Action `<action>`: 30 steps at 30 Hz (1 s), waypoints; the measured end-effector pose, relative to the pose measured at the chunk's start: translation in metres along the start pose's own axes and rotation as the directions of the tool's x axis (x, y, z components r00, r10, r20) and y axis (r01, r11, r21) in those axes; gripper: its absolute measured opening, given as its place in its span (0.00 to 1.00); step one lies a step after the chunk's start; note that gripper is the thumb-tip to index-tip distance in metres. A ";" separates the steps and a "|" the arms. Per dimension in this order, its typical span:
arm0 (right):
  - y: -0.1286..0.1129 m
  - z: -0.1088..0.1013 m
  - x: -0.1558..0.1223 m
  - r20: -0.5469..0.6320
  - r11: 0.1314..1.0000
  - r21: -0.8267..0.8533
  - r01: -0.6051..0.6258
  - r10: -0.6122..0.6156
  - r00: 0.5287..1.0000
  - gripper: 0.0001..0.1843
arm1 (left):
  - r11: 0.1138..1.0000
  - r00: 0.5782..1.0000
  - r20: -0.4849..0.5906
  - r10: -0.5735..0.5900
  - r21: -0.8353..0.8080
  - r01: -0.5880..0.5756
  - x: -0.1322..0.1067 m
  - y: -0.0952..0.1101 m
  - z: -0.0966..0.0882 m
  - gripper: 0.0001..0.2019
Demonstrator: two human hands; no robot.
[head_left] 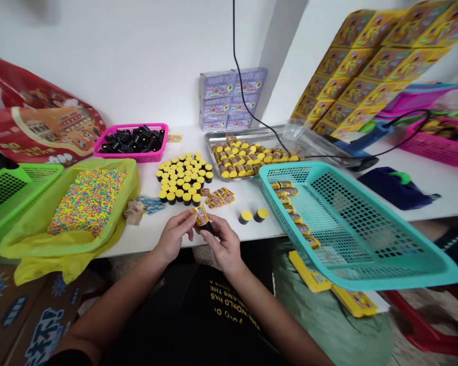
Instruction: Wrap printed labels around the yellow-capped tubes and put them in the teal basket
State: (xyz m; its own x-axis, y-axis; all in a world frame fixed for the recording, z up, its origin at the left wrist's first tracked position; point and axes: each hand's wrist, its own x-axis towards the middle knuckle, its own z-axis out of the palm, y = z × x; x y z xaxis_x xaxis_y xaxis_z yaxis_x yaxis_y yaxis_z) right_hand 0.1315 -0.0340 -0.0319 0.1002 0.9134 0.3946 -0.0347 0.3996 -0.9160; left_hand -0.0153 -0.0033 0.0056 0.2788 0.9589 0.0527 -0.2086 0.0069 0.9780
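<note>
Over the table's front edge, my right hand (226,243) grips a small black canister (206,227) between thumb and fingers. A yellow printed label (200,215) covers its upper part. My left hand (174,236) pinches that label's left side with thumb and forefinger. Just beyond lie loose printed labels (220,197) in a fanned pile. Many black canisters with yellow lids (181,179) stand grouped upright behind my left hand. Two more canisters, one of them nearer (245,217) and one farther right (261,215), stand apart to the right of my hands.
A teal basket (366,277) at right holds a row of labelled canisters and overhangs the table edge. Behind it, a metal tray (213,136) holds more. At left are a candy-filled basket (132,178) and a pink basket (164,133) of black parts. A black cable (238,66) hangs across the back.
</note>
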 end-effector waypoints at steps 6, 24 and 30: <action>0.009 0.002 -0.001 -0.001 0.995 -0.087 0.048 -0.049 0.999 0.22 | 1.000 0.996 -0.092 -0.003 0.004 0.003 -0.001 -0.008 0.010 0.14; 0.012 0.006 0.001 0.041 0.845 -0.465 0.263 -0.276 0.960 0.25 | 0.971 0.982 -0.126 -0.144 -0.210 0.115 0.000 -0.009 0.011 0.14; 0.014 0.005 -0.001 0.099 0.712 -0.592 0.378 -0.402 0.910 0.24 | 0.986 0.986 -0.138 -0.099 -0.148 0.078 -0.003 -0.012 0.012 0.14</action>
State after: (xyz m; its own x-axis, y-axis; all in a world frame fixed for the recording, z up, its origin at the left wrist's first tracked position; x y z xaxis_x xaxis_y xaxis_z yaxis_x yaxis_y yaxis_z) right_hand 0.1259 -0.0286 -0.0447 0.0067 0.6786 0.7345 0.6019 0.5838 -0.5449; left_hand -0.0025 -0.0096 -0.0044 0.1661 0.9834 -0.0725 -0.3226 0.1237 0.9384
